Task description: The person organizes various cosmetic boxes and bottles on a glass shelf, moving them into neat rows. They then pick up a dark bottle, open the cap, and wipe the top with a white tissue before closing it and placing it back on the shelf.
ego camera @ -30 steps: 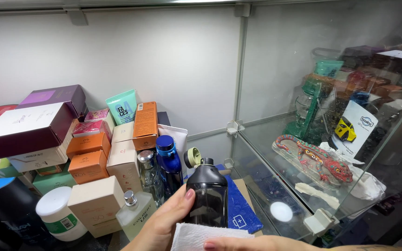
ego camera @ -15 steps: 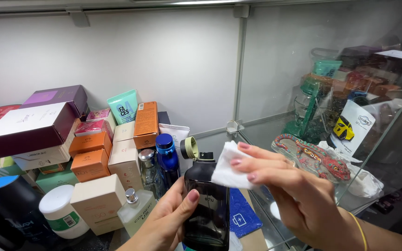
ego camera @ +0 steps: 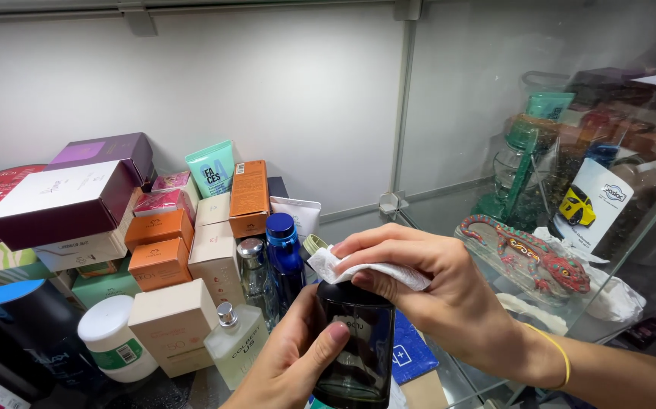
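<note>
Head view: right hand (ego camera: 449,295) presses white tissue (ego camera: 358,269) onto dark bottle (ego camera: 354,344), left hand (ego camera: 290,363) gripping.

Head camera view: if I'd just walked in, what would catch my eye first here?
Front and centre, the left hand grips a dark glass bottle while the right hand presses a white tissue over its top. To the left sits a crowded pile of cosmetic boxes in orange, cream and purple. On the right, behind the glass partition, a red and green lizard figure lies on a shelf.
</note>
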